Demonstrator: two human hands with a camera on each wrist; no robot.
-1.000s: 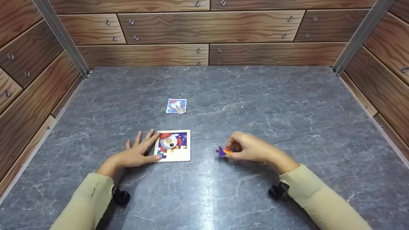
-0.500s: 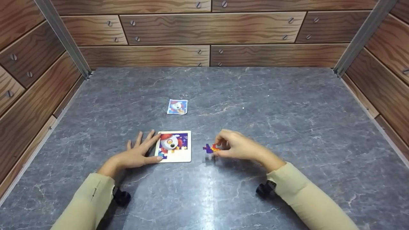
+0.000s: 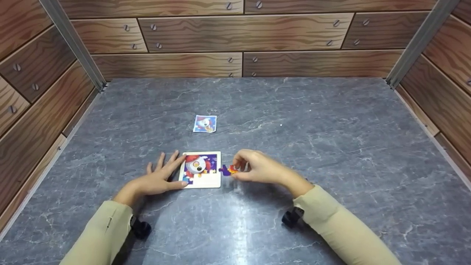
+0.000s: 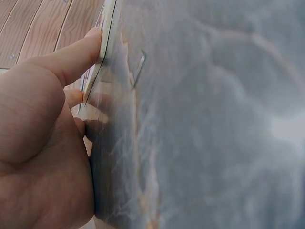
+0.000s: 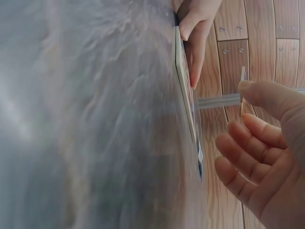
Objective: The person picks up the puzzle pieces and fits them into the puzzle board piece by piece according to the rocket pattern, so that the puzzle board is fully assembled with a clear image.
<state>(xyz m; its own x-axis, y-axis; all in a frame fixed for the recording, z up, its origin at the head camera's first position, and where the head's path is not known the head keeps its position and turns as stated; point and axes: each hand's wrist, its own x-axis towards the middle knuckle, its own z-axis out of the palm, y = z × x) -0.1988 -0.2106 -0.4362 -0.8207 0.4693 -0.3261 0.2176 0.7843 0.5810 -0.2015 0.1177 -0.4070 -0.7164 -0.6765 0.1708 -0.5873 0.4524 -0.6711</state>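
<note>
My left hand (image 3: 154,181) lies at the left side of a square jigsaw board (image 3: 206,181), fingers spread, with index finger and thumb on its frame. Most of a white round-headed character picture fills the board; its lower right is bare and pale. Just past the board's right edge, my right hand (image 3: 259,167) pinches a purple, red and orange jigsaw piece (image 3: 226,170) between thumb and fingers. In the right wrist view that piece (image 5: 243,74) appears edge-on, raised off the tabletop. The left wrist view shows the thumb pressing on the board's edge (image 4: 106,50).
A small picture card (image 3: 205,124) with the same character lies behind the board. The grey marbled tabletop (image 3: 331,140) is bordered by wood-patterned walls (image 3: 243,33) at the back and sides.
My right hand has carried the jigsaw piece leftward, from well right of the board to beside its right edge. The left hand stays on the board.
</note>
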